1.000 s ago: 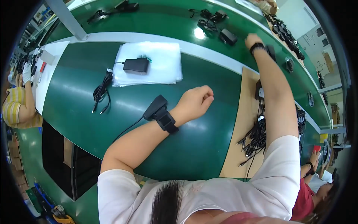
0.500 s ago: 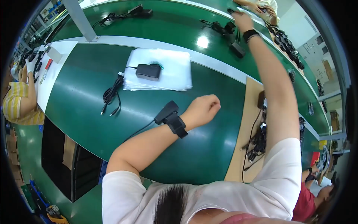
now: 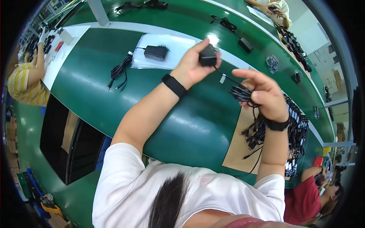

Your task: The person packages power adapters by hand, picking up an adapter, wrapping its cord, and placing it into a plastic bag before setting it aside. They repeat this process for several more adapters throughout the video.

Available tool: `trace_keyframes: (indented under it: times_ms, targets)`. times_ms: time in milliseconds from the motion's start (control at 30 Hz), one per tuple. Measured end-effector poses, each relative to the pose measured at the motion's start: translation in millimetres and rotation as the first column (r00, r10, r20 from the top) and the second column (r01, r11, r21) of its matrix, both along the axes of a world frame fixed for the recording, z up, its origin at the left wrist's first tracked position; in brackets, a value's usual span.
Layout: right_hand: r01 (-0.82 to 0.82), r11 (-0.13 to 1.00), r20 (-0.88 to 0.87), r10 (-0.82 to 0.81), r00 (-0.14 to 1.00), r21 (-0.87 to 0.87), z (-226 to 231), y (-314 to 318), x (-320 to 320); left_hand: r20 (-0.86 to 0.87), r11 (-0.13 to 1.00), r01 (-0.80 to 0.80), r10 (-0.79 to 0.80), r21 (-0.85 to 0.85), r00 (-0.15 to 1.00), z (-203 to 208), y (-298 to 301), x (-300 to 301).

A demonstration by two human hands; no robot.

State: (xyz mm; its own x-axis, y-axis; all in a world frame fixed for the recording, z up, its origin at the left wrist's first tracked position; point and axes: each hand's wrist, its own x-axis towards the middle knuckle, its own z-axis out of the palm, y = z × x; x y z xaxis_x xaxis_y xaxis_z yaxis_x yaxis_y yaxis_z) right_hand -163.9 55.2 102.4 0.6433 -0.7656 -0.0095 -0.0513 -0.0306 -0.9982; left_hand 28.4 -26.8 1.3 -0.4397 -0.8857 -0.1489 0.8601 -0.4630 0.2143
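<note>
A black power adapter (image 3: 207, 57) is gripped in my left hand (image 3: 192, 67), between thumb and fingers, above the table's far edge. Its cord, with a small white tag (image 3: 222, 78), runs to a bundled black cable (image 3: 240, 93). My right hand (image 3: 266, 97) pinches that bundle, its index finger stretched out to the left. Beyond my left forearm, another power adapter (image 3: 156, 53) lies on a stack of clear plastic sheets or bags (image 3: 142, 41). That one's bundled cable (image 3: 119, 70) rests on the green tabletop beside the stack.
Cardboard (image 3: 232, 155) at the right carries a heap of black cables and adapters (image 3: 294, 136). A raised green bench (image 3: 182, 17) crosses the far side, with another adapter (image 3: 245, 45) on it. A metal post (image 3: 98, 13) stands far left. Co-workers sit left, far right and near right.
My right hand has come back from the far bench, bringing an adapter and its cable. My left hand, earlier curled over the table, has moved up and now holds the adapter.
</note>
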Motion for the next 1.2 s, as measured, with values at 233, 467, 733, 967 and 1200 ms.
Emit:
trace_keyframes:
  times_ms: [233,467,733,967,1200]
  targets:
    - [0.614,0.766,0.171,-0.590,0.789,-0.190,-47,-23,5,0.352,0.854,0.014,0.200,-0.520,0.915,38,30,-6]
    - [0.530,0.828,0.181,-0.502,0.846,-0.182,-74,-30,14,0.415,0.857,0.044,0.204,-0.514,0.887,34,36,-17]
    - [0.476,0.814,0.230,-0.420,0.878,-0.332,-86,-35,30,0.439,0.875,-0.022,0.264,-0.483,0.859,33,32,-14]
    - [0.232,0.599,-0.195,-0.561,0.805,-0.767,-74,-20,19,0.539,0.898,-0.045,0.303,-0.438,0.786,29,44,-24]
    - [0.167,0.922,-0.024,-0.187,0.982,-0.351,-77,-22,11,0.528,0.852,0.110,0.210,-0.511,0.823,26,48,-14]
